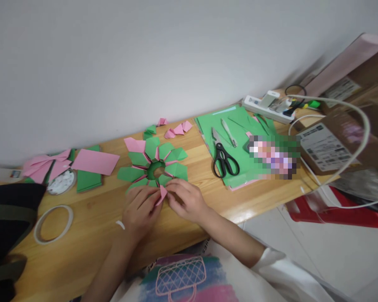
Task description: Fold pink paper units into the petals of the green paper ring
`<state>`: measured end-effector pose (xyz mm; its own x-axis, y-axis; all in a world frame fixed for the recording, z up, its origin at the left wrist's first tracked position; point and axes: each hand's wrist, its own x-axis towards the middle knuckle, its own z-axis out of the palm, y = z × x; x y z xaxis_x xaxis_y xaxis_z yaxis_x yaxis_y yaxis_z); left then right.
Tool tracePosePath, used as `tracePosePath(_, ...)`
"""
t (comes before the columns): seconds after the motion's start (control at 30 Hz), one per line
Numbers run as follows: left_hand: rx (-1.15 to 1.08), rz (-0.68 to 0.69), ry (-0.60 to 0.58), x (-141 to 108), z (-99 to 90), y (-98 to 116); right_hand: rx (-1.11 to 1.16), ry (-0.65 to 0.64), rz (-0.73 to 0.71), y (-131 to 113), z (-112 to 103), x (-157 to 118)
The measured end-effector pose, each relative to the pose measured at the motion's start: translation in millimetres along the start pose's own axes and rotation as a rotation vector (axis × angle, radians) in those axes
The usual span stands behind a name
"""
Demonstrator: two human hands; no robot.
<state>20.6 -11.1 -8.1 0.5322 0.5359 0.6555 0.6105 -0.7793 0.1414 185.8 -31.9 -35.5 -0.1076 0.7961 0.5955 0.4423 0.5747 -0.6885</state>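
Note:
A ring of folded green and pink paper petals lies on the wooden table in front of me. At its near edge my left hand pinches a small folded pink paper piece. My right hand is on the other side of that piece, its fingers bent and touching the ring's near right edge; its fingertips are partly hidden. Behind the ring lie several small pink folded pieces and a green folded piece.
To the right, black-handled scissors and a craft knife rest on green paper sheets. A power strip and cardboard boxes stand beyond. Left are a tape roll, pink paper and a dish of white bits.

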Motion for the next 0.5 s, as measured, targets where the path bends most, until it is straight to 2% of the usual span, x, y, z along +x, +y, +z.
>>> tracePosePath(0.5,-0.002,0.002,0.014,-3.5,2.9,-1.3,-0.010,0.037,-0.039,0.0,0.2,1.3)
